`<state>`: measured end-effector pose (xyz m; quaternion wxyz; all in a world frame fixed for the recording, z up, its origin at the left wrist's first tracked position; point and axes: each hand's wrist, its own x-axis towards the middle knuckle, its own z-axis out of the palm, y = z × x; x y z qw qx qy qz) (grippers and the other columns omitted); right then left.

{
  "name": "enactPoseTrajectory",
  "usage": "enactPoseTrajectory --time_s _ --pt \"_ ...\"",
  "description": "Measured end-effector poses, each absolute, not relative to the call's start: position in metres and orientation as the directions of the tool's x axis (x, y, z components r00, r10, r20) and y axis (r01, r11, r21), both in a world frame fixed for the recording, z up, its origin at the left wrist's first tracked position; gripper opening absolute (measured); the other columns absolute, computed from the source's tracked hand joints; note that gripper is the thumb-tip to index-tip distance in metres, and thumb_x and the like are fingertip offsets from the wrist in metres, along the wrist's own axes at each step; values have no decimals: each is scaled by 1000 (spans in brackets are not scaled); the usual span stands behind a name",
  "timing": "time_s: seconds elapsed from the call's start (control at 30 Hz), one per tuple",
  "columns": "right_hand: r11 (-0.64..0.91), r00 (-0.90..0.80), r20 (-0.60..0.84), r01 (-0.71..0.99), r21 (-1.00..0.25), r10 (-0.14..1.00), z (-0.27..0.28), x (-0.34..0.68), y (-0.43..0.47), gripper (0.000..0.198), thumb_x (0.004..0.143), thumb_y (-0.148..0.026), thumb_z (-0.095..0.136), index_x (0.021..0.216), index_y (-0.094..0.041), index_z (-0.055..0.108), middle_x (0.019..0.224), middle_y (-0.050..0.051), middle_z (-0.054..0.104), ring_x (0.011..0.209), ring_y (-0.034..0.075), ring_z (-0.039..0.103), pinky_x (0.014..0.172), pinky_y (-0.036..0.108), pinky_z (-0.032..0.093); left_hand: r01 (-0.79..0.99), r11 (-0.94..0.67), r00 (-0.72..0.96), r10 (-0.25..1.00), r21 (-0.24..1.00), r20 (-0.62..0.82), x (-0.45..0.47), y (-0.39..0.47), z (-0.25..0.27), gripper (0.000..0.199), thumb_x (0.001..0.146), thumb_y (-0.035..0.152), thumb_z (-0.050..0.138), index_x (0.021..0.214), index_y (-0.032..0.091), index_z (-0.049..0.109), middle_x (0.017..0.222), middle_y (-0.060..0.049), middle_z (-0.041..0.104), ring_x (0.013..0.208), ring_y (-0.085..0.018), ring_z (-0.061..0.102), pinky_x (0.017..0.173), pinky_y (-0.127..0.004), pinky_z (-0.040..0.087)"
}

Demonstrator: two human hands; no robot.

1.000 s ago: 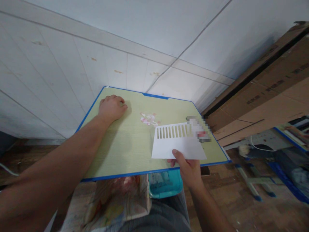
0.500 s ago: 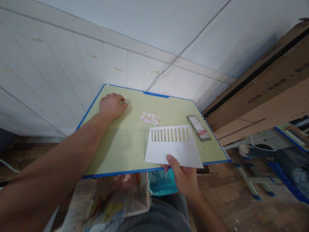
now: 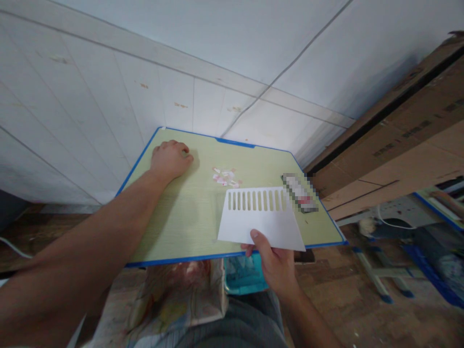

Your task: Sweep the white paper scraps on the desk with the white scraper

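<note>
My right hand (image 3: pixel 277 268) grips a white sheet (image 3: pixel 259 224), which looks like card, by its near edge, thumb on top and fingers beneath. A row of long rounded slots runs along the sheet's far side. The sheet is held over the front right of a pale green table (image 3: pixel 181 227) with a blue rim. At the table's far left rests my left hand (image 3: pixel 170 158), loosely curled, with a gap between thumb and forefinger and nothing visible in it. Between the hands, beyond the sheet, lies a small pile of white and pinkish scraps (image 3: pixel 225 177).
A blurred-out flat object (image 3: pixel 300 192) lies at the table's right. Tall cardboard boxes (image 3: pixel 391 145) lean beside it. Under the front edge are a teal basket (image 3: pixel 244 280) and a patterned bag (image 3: pixel 181 295). A grey cable (image 3: pixel 286 67) runs down the white wall behind.
Almost nothing differs. The view has shifted very slightly, and both hands and the slotted sheet keep their places.
</note>
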<state>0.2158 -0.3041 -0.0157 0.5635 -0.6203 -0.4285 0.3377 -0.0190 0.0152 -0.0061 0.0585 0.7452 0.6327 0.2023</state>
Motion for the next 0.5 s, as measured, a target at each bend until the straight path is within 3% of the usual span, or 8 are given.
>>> enactPoseTrajectory --time_s 0.5 --pt "22 337 67 137 -990 939 -26 218 -305 47 111 -63 88 81 -28 81 74 6 84 67 27 79 70 41 72 923 -195 119 965 332 234 -18 14 -5 53 103 43 62 141 21 91 159 -22 81 155 -46 69 135 -59 53"
